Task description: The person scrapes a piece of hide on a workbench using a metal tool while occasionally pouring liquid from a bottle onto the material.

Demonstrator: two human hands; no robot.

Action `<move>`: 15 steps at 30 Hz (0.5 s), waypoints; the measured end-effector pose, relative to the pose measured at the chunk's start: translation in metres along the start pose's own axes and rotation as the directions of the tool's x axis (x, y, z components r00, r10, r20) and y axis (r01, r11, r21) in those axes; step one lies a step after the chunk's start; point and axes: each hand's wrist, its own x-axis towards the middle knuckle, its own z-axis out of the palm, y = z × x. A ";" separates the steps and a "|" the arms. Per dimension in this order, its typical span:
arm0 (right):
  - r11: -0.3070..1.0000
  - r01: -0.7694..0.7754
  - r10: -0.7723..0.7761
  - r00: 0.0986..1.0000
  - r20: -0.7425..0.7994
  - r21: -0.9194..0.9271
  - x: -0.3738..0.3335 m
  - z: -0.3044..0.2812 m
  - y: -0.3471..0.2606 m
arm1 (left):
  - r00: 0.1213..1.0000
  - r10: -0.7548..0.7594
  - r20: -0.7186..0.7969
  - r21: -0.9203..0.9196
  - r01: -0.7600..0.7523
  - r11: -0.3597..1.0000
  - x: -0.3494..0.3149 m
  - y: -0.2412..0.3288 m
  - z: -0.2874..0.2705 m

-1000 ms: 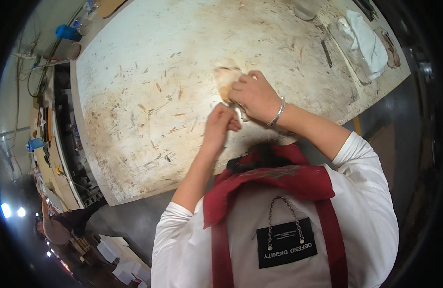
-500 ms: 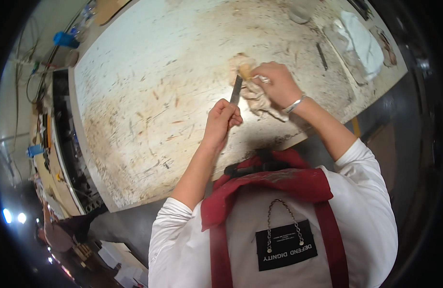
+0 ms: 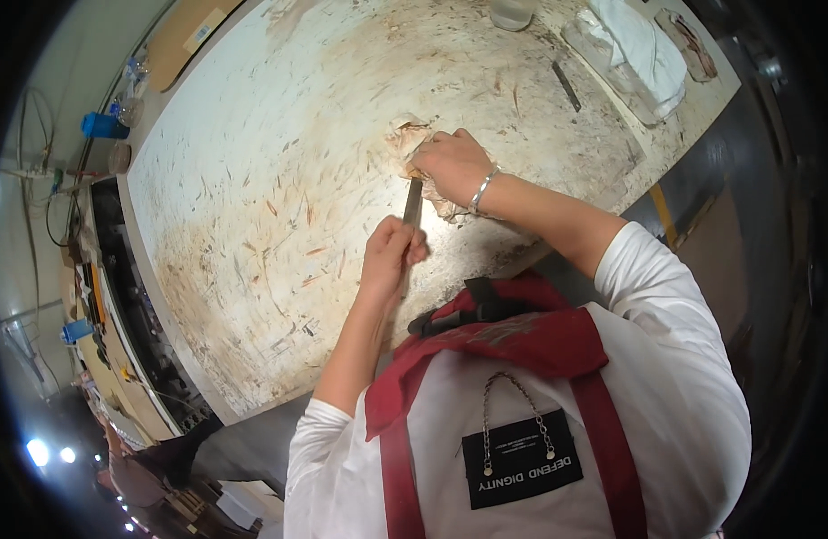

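My left hand (image 3: 391, 254) is closed around the lower end of a narrow, flat, dark metal strip (image 3: 414, 203), which points up and away from me. A crumpled, stained beige cloth (image 3: 409, 136) lies on the worktable at the strip's far end. My right hand (image 3: 456, 165), with a silvery bracelet at its wrist, presses down on that cloth with curled fingers. A small yellowish piece shows between the fingers and the strip's tip; most of it is hidden, so its kind is unclear.
The pale worktable (image 3: 243, 162) is scratched and stained. Toward its far right lie another dark strip (image 3: 567, 86), a clear tray (image 3: 603, 67) with white cloth (image 3: 643, 54), and a clear container (image 3: 512, 13). A blue cup (image 3: 102, 126) stands beyond the left edge. Another person (image 3: 136, 476) is at lower left.
My right hand has come down and left, closing over the cloth and the strip's far end. The yellowish piece shows less than before. The whole view has shifted slightly.
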 end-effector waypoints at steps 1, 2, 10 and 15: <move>0.999 0.020 -0.017 0.998 -0.067 0.049 -0.001 0.003 0.006 | 1.000 -0.013 -0.010 -0.030 0.013 0.999 -0.006 0.004 0.000; 0.999 0.012 -0.008 0.997 -0.072 0.051 -0.004 0.002 0.010 | 0.999 -0.027 -0.019 -0.062 0.026 0.998 -0.009 0.007 0.000; 0.972 0.202 -0.167 0.953 -0.251 0.121 -0.020 0.001 -0.009 | 0.998 0.060 0.031 -0.011 -0.060 0.998 0.013 0.004 0.013; 0.969 -0.011 0.054 0.985 -0.166 0.247 -0.020 0.003 0.016 | 0.996 0.079 -0.030 0.297 -0.066 0.952 -0.014 0.012 -0.001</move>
